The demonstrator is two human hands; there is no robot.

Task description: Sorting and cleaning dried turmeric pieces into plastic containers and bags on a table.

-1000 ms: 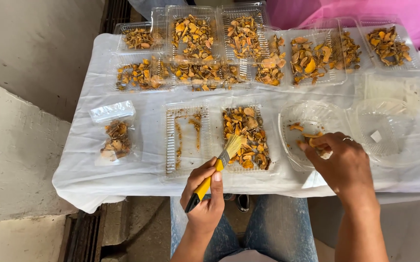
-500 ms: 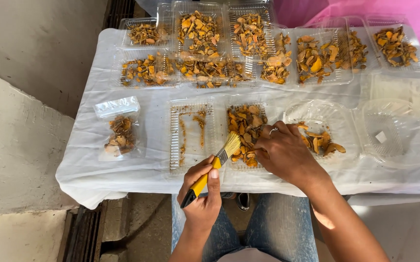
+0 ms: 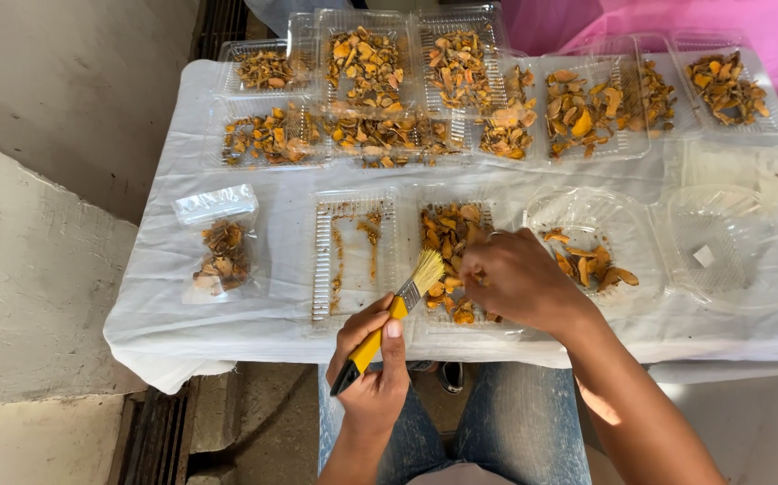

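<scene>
My right hand (image 3: 517,280) has come across from the round clear bowl (image 3: 587,224) at three o'clock and now rests over the open clamshell tray (image 3: 447,224) of orange-brown dried slices in front of me, fingers curled down into the heap; whether they pinch a piece I cannot tell. My left hand (image 3: 373,359) stays where it was, wrapped around the yellow-handled brush (image 3: 398,305), bristles tipped toward the same tray at about one o'clock from my grip. So the work has shifted back from bowl to tray, likely to another piece for brushing. The tray's other half (image 3: 353,251), at nine o'clock, is nearly bare.

The worktop (image 3: 227,332) wears a white cloth; filled trays (image 3: 371,63) line twelve o'clock, a small sealed bag (image 3: 223,256) lies far left. Beside it runs a concrete ledge (image 3: 30,287).
</scene>
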